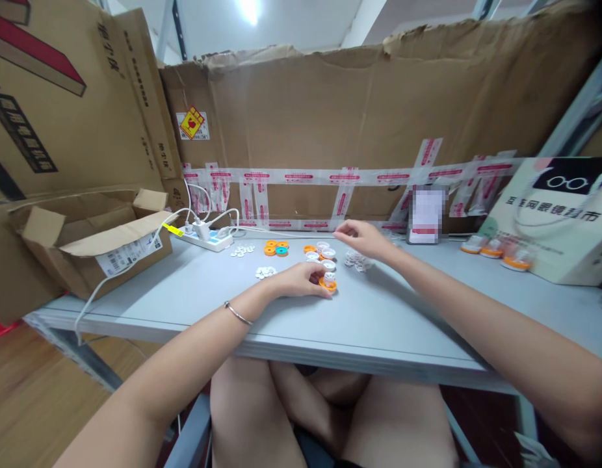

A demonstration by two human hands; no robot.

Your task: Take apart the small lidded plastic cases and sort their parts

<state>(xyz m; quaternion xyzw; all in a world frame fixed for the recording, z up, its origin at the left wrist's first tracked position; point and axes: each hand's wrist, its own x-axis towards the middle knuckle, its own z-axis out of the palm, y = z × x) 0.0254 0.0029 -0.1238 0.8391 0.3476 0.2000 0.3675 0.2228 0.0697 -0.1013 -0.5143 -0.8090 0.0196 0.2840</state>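
My left hand [301, 279] rests on the grey table [194, 292], fingers curled around a small orange ring with a white piece on top [329, 281]. My right hand [360, 238] hovers farther back over a pile of small white plastic parts [357, 260], fingers pinched together; what they hold is too small to see. Between the hands lie several orange rings and white caps [320, 252]. Orange and blue rings [276, 248] and small white pieces [265, 272] lie to the left.
An open cardboard box [93, 244] sits at the left, beside a power strip [203, 239] with white cables. Taped cardboard walls [359, 117] enclose the back. A white paper bag [559, 214] and finished orange-based pieces [496, 250] stand at the right.
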